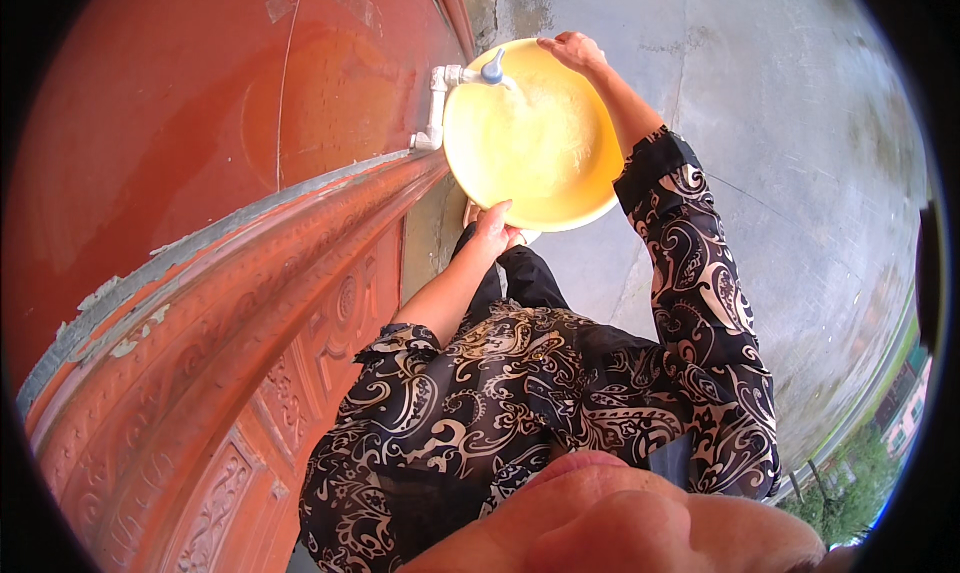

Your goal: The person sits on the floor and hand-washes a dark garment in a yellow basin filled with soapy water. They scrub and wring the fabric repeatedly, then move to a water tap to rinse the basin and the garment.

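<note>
A round yellow plastic basin (559, 190) is held under a tap with a blue handle (493, 68). Water runs from the spout into the basin, where the surface looks stirred. My left hand (495, 228) grips the near rim, its thumb over the edge and its fingers mostly hidden beneath. On the far right rim rests my right hand (574, 51), bent around the edge; its fingers are partly hidden. The basin's left side is close to the white supply pipe (436, 107); whether they touch cannot be told.
To the left stands a red-orange structure with a flat top (172, 107) and a carved side (330, 310), its edge paint chipped. Grey concrete floor (787, 160) spreads to the right. My feet and dark trousers (536, 276) are partly under the basin.
</note>
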### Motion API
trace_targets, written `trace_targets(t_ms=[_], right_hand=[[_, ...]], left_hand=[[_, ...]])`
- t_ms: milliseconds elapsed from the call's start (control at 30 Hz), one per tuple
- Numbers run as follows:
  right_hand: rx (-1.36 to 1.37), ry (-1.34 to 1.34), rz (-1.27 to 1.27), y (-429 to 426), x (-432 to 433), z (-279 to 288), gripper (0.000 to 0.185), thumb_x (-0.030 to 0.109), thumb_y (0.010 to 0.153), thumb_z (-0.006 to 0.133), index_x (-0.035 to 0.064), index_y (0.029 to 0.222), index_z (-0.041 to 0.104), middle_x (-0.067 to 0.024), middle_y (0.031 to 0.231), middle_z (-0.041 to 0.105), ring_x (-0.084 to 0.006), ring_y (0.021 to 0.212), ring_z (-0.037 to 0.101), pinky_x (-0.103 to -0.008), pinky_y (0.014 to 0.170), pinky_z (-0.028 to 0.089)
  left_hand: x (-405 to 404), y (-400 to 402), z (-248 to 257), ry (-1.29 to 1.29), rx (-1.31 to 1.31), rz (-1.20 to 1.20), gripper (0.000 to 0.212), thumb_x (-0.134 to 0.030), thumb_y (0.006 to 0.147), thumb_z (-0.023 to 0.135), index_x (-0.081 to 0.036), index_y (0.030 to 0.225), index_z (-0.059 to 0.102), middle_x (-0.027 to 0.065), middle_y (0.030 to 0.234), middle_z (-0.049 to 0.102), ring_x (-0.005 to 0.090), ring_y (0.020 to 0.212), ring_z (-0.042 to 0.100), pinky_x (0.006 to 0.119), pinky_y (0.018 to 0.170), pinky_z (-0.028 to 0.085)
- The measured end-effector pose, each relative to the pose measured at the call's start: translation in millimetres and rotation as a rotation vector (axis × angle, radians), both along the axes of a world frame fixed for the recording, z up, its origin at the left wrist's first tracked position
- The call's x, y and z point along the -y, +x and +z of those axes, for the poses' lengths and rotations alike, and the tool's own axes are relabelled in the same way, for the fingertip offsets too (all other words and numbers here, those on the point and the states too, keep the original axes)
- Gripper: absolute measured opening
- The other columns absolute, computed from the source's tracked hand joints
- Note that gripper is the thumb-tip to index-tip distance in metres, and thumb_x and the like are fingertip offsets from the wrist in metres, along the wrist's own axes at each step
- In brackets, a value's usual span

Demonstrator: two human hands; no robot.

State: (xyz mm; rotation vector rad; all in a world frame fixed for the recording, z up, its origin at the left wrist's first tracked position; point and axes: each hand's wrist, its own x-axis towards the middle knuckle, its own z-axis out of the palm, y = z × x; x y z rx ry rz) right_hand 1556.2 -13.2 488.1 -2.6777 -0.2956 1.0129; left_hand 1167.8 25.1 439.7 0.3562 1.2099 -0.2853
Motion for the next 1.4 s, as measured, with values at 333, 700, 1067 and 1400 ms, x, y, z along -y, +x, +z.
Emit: trace_targets(t_ms=[333,700,1067,1400], right_hand=[[-0.005,-0.024,-0.010,0,3,-9,0.069,0.071,0.082,0.052,0.0180,0.122,0.067,-0.0105,0.123,0.066,-0.0312,0.119,0.059,-0.0461,0.103,0.041],[-0.007,-0.035,-0.026,2,7,-16,0.073,0.074,0.079,0.053,0.0199,0.126,0.065,-0.0107,0.126,0.064,-0.0317,0.120,0.058,-0.0432,0.101,0.045],[-0.006,-0.037,-0.015,0,9,-17,0.074,0.076,0.080,0.049,0.0209,0.127,0.064,-0.0108,0.128,0.063,-0.0327,0.122,0.056,-0.0459,0.103,0.043],[-0.019,-0.053,-0.001,-4,7,-6,0.075,0.076,0.080,0.047,0.0187,0.124,0.066,-0.0141,0.127,0.063,-0.0349,0.122,0.056,-0.0484,0.102,0.043]], left_hand=[[1,-4,-3,0.027,-0.011,0.015,0.046,-0.011,0.091,0.058,0.003,0.132,0.044,0.0212,0.126,0.056,0.0353,0.113,0.059,0.049,0.092,0.055],[5,0,6,0.057,-0.013,0.032,0.047,-0.011,0.091,0.057,0.003,0.133,0.042,0.0222,0.127,0.055,0.0366,0.113,0.059,0.050,0.091,0.055],[6,-1,1,0.061,-0.056,0.013,0.047,-0.012,0.091,0.057,0.002,0.133,0.042,0.0219,0.127,0.055,0.0367,0.113,0.059,0.051,0.091,0.055],[11,-6,-2,0.022,-0.046,0.028,0.048,-0.013,0.091,0.058,0.002,0.134,0.042,0.0223,0.127,0.055,0.0378,0.113,0.059,0.053,0.092,0.054]])
